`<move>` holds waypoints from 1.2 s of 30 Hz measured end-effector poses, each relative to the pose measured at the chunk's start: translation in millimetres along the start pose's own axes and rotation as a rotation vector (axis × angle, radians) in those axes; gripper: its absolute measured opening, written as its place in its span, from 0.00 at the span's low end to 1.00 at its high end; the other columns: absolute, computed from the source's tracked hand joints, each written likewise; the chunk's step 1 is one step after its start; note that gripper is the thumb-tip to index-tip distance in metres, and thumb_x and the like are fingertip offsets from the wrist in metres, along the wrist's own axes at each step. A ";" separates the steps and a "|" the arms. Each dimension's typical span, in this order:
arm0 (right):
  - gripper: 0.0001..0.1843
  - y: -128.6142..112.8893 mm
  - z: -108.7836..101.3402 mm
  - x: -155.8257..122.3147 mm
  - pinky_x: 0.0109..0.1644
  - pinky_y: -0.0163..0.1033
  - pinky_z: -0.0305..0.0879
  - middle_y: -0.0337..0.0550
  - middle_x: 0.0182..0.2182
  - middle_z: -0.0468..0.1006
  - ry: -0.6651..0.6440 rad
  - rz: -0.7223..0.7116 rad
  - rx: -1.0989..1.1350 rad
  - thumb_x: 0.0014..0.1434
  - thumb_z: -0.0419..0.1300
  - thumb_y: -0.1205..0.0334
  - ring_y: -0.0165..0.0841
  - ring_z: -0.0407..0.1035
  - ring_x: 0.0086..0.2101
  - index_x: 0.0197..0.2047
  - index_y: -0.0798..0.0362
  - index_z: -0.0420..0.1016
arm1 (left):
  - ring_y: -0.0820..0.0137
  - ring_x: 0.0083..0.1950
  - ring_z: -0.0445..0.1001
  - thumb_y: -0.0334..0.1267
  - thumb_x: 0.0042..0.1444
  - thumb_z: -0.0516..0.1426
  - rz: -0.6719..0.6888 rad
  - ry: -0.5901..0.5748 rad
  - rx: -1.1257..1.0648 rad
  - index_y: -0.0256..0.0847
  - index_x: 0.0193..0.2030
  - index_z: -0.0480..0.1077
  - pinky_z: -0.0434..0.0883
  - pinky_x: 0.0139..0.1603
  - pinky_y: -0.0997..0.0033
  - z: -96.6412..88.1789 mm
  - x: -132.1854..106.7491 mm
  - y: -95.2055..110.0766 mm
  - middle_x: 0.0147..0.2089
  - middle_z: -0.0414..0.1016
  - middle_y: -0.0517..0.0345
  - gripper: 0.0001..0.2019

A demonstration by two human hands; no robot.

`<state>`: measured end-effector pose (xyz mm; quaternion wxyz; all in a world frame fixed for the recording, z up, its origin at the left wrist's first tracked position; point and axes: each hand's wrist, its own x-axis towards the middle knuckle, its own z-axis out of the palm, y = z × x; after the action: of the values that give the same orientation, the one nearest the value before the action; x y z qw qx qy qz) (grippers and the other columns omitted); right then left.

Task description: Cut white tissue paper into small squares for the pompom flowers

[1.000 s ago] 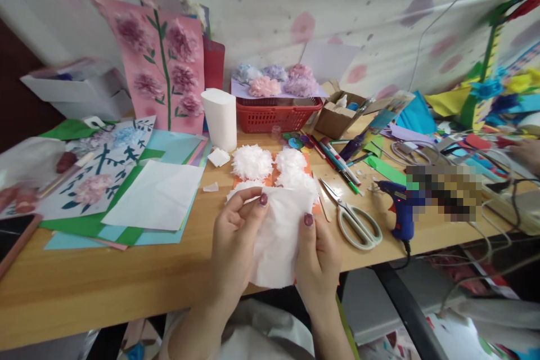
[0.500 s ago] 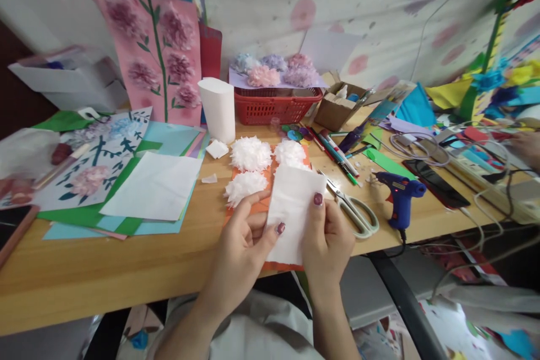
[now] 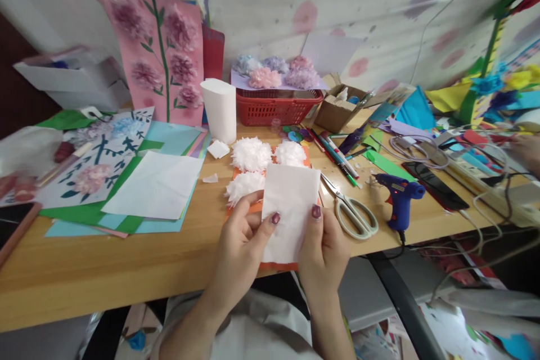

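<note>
Head view: over a broad wooden table (image 3: pixel 126 270), running past both sides of the grip. Directly beneath the grip, an orange sheet (image 3: pixel 280 266), its near end close to the table's front edge. Above that sheet, between both hands, a flat oblong of white paper (image 3: pixel 291 194), tilted up, perhaps folded or layered; number of layers impossible to tell. Left hand (image 3: pixel 243 239) pinching the left side, thumb in front; right hand (image 3: pixel 324 247) pinching the right side likewise. Just beyond the grip, on the orange sheet, white puffs (image 3: pixel 252 153), at least three in sight.

Probably a stage of squaring or folding, with nothing yet ruffled in the held piece. Calls next, by that reading, for matched edges and an even, light pinch, to avoid creasing or slipping.

Widest room to the left of the grip: bare wood as far as a pile of coloured paper (image 3: pixel 154 185). Tighter to the right: scissors (image 3: pixel 356 216) near the right hand, blades angled away, then a glue gun (image 3: pixel 400 194) farther out, nozzle towards the scissors. Beyond and left of the grip, a small white pad (image 3: pixel 218 149) and a smaller scrap (image 3: pixel 210 178). Towards the body, only a narrow margin before the front edge.
</note>
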<state>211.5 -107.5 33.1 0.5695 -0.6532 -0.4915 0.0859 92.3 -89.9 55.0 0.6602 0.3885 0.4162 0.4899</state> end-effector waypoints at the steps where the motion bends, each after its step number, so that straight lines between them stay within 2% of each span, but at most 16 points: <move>1: 0.22 0.1 0.9 -0.5 0.21 0.32 0.51 0.31 0.17 0.62 0.011 -0.012 -0.017 0.70 0.51 0.52 0.26 0.55 0.18 0.26 0.52 0.66 | 0.66 0.32 0.82 0.46 0.59 0.63 0.004 -0.004 0.008 0.40 0.59 0.67 0.75 0.30 0.73 -0.4 0.6 -0.4 0.35 0.85 0.53 0.24; 4: 0.19 0.9 3.4 0.7 0.21 0.31 0.52 0.31 0.17 0.64 0.052 -0.047 -0.058 0.70 0.53 0.54 0.25 0.56 0.18 0.29 0.53 0.71 | 0.66 0.34 0.82 0.47 0.62 0.61 0.032 -0.011 0.051 0.42 0.59 0.67 0.74 0.29 0.75 -1.6 1.3 -1.6 0.38 0.84 0.53 0.22; 9: 0.17 4.6 2.9 5.6 0.23 0.31 0.55 0.32 0.19 0.67 0.084 -0.071 -0.068 0.69 0.54 0.56 0.25 0.58 0.19 0.32 0.54 0.75 | 0.68 0.43 0.82 0.41 0.64 0.59 0.160 0.003 0.080 0.51 0.63 0.64 0.76 0.41 0.74 -5.5 -2.0 -1.8 0.50 0.82 0.52 0.21; 12: 0.17 5.9 2.7 5.4 0.22 0.31 0.54 0.31 0.18 0.64 0.077 -0.072 -0.071 0.69 0.54 0.56 0.25 0.56 0.18 0.30 0.53 0.73 | 0.66 0.47 0.81 0.37 0.62 0.61 0.177 -0.066 0.102 0.52 0.58 0.72 0.77 0.44 0.72 -9.1 -3.5 -0.8 0.58 0.78 0.52 0.18; 14: 0.17 5.4 3.7 3.9 0.21 0.31 0.53 0.31 0.18 0.64 0.054 -0.060 -0.055 0.69 0.54 0.56 0.25 0.56 0.18 0.30 0.53 0.73 | 0.64 0.49 0.81 0.35 0.60 0.62 0.163 -0.102 0.150 0.49 0.54 0.77 0.77 0.46 0.71 -10.6 -3.3 -0.3 0.58 0.78 0.50 0.15; 17: 0.20 4.4 1.6 4.3 0.20 0.32 0.52 0.31 0.17 0.63 0.028 -0.054 -0.017 0.69 0.54 0.54 0.25 0.56 0.17 0.27 0.53 0.70 | 0.63 0.49 0.80 0.35 0.59 0.62 0.174 -0.104 0.204 0.48 0.52 0.81 0.78 0.47 0.70 -10.4 -1.3 0.2 0.52 0.81 0.50 0.14; 20: 0.24 10.0 -15.9 14.9 0.23 0.33 0.56 0.32 0.15 0.64 -0.047 -0.076 -0.031 0.71 0.49 0.51 0.27 0.60 0.17 0.26 0.52 0.71 | 0.63 0.51 0.80 0.35 0.58 0.63 0.219 -0.057 0.176 0.48 0.51 0.81 0.78 0.50 0.69 -10.2 2.2 0.2 0.54 0.82 0.51 0.14; 22: 0.25 21.4 -37.7 27.6 0.27 0.35 0.61 0.35 0.17 0.70 -0.115 -0.076 -0.133 0.73 0.45 0.51 0.31 0.67 0.20 0.34 0.52 0.77 | 0.63 0.53 0.80 0.35 0.57 0.65 0.243 0.025 0.121 0.48 0.51 0.81 0.77 0.53 0.70 -11.8 5.4 0.3 0.55 0.82 0.52 0.14; 24: 0.21 38.5 -62.5 40.6 0.33 0.39 0.63 0.43 0.27 0.78 -0.091 -0.082 -0.374 0.70 0.49 0.50 0.37 0.73 0.29 0.38 0.51 0.78 | 0.65 0.54 0.80 0.36 0.54 0.67 0.248 0.122 0.034 0.47 0.51 0.81 0.76 0.53 0.72 -14.5 9.2 1.0 0.54 0.83 0.53 0.16; 26: 0.18 57.8 -83.4 50.0 0.37 0.44 0.64 0.51 0.37 0.80 -0.120 -0.139 -0.599 0.67 0.52 0.50 0.43 0.73 0.35 0.43 0.52 0.78 | 0.68 0.50 0.81 0.36 0.52 0.69 0.233 0.188 -0.065 0.47 0.51 0.81 0.77 0.50 0.77 -16.9 13.0 2.9 0.53 0.83 0.54 0.18; 28: 0.18 74.6 -95.2 54.6 0.39 0.47 0.65 0.54 0.40 0.78 -0.281 -0.154 -0.725 0.66 0.51 0.53 0.45 0.72 0.36 0.46 0.54 0.77 | 0.71 0.46 0.82 0.36 0.49 0.70 0.214 0.221 -0.162 0.47 0.51 0.81 0.77 0.45 0.80 -18.1 16.3 6.1 0.52 0.84 0.55 0.21; 31: 0.17 89.2 -95.4 57.4 0.42 0.49 0.66 0.56 0.40 0.76 -0.404 -0.168 -0.825 0.67 0.49 0.56 0.48 0.72 0.38 0.48 0.56 0.75 | 0.73 0.44 0.82 0.33 0.45 0.71 0.187 0.265 -0.281 0.46 0.49 0.81 0.77 0.44 0.83 -18.1 19.6 12.5 0.50 0.84 0.57 0.21; 34: 0.16 92.5 -86.6 63.5 0.41 0.50 0.66 0.59 0.36 0.75 -0.371 -0.188 -0.897 0.67 0.47 0.59 0.51 0.72 0.38 0.47 0.60 0.71 | 0.73 0.44 0.83 0.30 0.45 0.70 0.149 0.293 -0.392 0.44 0.47 0.82 0.77 0.43 0.85 -18.8 21.3 18.9 0.49 0.85 0.57 0.20; 36: 0.13 91.7 -84.2 69.6 0.38 0.50 0.66 0.58 0.33 0.75 -0.375 -0.176 -0.899 0.66 0.47 0.62 0.50 0.72 0.36 0.45 0.58 0.70 | 0.74 0.43 0.83 0.27 0.45 0.69 0.135 0.293 -0.450 0.43 0.47 0.82 0.78 0.42 0.86 -20.3 22.2 22.1 0.47 0.85 0.57 0.20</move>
<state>353.0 -99.5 16.7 0.1383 -0.7636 -0.6271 -0.0672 70.1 -61.3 64.4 0.6286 0.1837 0.3610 0.6639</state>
